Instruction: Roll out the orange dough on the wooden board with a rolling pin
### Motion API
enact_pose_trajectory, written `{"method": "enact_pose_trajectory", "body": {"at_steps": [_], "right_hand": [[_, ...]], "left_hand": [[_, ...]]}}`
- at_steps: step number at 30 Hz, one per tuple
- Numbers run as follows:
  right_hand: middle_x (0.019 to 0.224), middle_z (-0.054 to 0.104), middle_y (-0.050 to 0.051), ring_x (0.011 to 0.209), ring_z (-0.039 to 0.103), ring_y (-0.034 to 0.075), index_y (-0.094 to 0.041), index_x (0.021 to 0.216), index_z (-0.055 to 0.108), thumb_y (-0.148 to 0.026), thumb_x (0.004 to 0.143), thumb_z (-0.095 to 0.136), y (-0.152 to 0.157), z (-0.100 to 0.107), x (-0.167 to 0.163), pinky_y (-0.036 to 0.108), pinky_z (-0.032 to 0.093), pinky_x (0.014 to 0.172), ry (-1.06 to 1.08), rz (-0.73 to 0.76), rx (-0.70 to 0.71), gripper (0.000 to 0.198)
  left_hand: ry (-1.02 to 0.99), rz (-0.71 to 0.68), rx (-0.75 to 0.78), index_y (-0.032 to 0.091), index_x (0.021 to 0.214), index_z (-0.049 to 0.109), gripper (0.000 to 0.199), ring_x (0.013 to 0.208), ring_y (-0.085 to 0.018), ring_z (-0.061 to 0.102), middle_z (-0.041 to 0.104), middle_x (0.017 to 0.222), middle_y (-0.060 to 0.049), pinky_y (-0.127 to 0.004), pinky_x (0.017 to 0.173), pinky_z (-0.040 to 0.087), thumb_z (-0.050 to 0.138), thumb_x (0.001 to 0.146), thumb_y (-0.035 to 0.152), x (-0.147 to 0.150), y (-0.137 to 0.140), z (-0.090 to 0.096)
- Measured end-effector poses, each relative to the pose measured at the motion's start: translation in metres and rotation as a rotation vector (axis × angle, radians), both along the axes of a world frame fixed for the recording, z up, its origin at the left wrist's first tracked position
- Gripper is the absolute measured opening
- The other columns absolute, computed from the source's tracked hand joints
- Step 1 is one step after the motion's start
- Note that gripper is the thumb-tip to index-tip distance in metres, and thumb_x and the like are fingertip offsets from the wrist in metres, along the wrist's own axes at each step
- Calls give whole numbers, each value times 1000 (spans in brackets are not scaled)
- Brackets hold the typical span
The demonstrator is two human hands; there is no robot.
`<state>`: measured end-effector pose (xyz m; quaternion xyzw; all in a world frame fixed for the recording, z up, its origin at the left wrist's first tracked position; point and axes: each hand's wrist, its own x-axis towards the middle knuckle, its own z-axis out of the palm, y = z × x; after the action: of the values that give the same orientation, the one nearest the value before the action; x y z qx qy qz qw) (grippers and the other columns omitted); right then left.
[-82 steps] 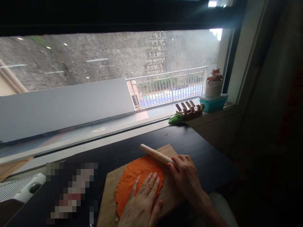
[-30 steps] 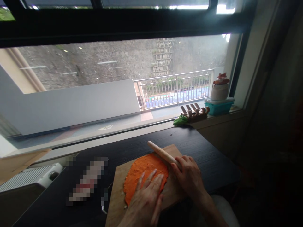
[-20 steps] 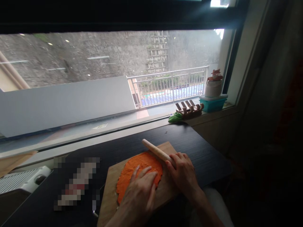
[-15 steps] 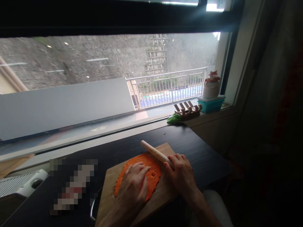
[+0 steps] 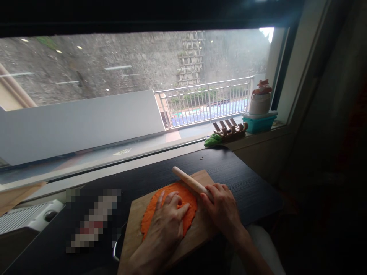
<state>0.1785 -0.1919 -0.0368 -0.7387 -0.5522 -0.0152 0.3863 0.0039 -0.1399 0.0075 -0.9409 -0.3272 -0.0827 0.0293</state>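
A flat, roughly round sheet of orange dough [image 5: 151, 206] lies on a wooden board [image 5: 134, 217]. My left hand [image 5: 168, 219] rests on top of the dough, fingers apart and bent; its fingertips touch the surface right of the middle, hiding what is under them. Closed around the near end of a pale wooden rolling pin [image 5: 187, 179] is my right hand [image 5: 222, 204]. The pin slants across the board's far right side, its free end reaching past the board's far edge.
The board sits on a dark table [image 5: 243, 187] below a window. On the sill are a green cloth-like item [image 5: 213, 140], a brown rack with curved arms [image 5: 231, 129] and a teal box [image 5: 259, 124]. A white slatted appliance [image 5: 27, 217] stands left; a blurred-out item [image 5: 94, 221] lies nearby.
My left hand has shifted on the dough, its fingers more spread and bent, covering the small bump seen before. My right hand keeps hold of the rolling pin. The whole view has moved slightly.
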Motion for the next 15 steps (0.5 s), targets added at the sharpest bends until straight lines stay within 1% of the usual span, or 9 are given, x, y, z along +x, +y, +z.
{"method": "enact_pose_trajectory", "body": {"at_steps": [3,5,8,10,11,13,14,15], "right_hand": [[94,61,4,92,50,21,-21,96,64,-29,89,53,0,0,0,33,36,84,-2,2,-4,15],[94,61,4,92,50,21,-21,96,64,-29,89,53,0,1,0,33,36,85,-2,-1,-9,15],[94,62,4,93,51,21,-21,96,64,-30,89,53,0,1,0,33,37,85,-4,-9,-21,16],[95,62,4,94,51,22,-22,97,64,-30,89,53,1,2,0,33,37,86,-8,-6,-27,16],[95,62,4,95,51,22,-22,97,64,-30,88,54,1,2,0,33,37,86,-9,-2,-32,15],[96,62,4,95,51,22,-23,98,64,-29,87,56,1,1,1,33,37,86,-10,4,-38,15],[96,62,4,95,51,22,-23,99,64,-29,86,56,2,0,1,33,38,86,-12,9,-39,16],[96,62,4,96,51,22,-23,99,64,-29,86,57,2,-1,1,33,38,86,-17,13,-37,16]], "left_hand": [[-20,28,-14,27,112,65,41,107,-24,50,61,104,-6,-55,108,26,39,85,11,3,0,4],[0,45,-24,28,113,65,41,103,-24,52,62,101,-6,-56,107,25,39,85,12,8,-1,3],[26,44,-49,29,105,69,36,99,-24,54,63,94,-6,-57,106,26,42,86,16,15,-1,4],[12,24,-74,31,101,70,36,101,-23,54,63,95,-5,-55,107,27,41,87,17,14,2,5],[-4,22,-84,31,102,70,37,106,-23,54,64,100,-5,-54,108,27,40,87,17,12,5,5],[-45,62,-94,30,113,66,41,121,-24,48,61,121,-5,-50,110,27,39,86,16,1,12,1],[-68,103,-92,26,122,61,44,129,-25,41,55,132,-6,-49,111,26,37,86,16,-7,16,-2],[-80,152,-93,22,130,54,47,133,-24,36,49,140,-7,-49,112,26,35,87,19,-15,20,-6]]}}
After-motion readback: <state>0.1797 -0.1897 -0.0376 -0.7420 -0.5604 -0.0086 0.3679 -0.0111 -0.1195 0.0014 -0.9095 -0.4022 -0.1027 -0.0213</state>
